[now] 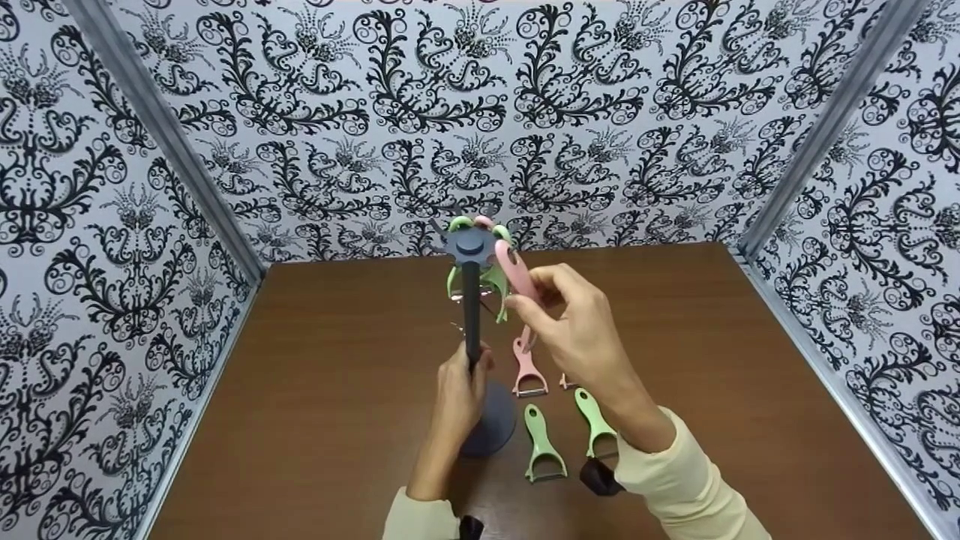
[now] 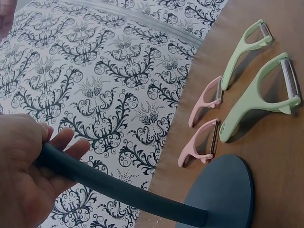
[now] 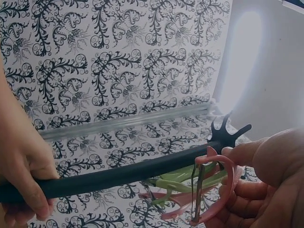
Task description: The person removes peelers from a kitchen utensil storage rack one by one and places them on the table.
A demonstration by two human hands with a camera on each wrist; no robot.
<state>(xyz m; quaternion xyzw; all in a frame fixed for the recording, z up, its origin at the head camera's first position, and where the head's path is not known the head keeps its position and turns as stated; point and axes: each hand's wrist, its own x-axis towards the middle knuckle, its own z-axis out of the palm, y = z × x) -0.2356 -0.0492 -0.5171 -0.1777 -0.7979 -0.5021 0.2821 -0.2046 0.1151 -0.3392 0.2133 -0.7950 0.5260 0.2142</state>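
My left hand [image 1: 459, 390] grips the upright pole of a dark grey stand [image 1: 471, 300], whose top carries several hooks. Beside that top, my right hand [image 1: 581, 330] pinches a pink peeler [image 1: 514, 268] with its handle end near the hooks. The right wrist view shows this pink peeler's [image 3: 232, 185] curved head and metal blade by the fingers. Whether its handle touches a hook I cannot tell. Several green and pink peelers hang on the far side; one green peeler [image 1: 495, 281] shows behind the pole. The stand's round base [image 1: 495, 427] sits on the table.
On the brown table [image 1: 337, 360], right of the base, lie two green peelers [image 2: 259, 95] and two pink peelers [image 2: 199, 142]. My right hand partly hides one pink peeler [image 1: 567, 382] in the head view. Patterned walls [image 1: 465, 112] enclose the table's back and sides.
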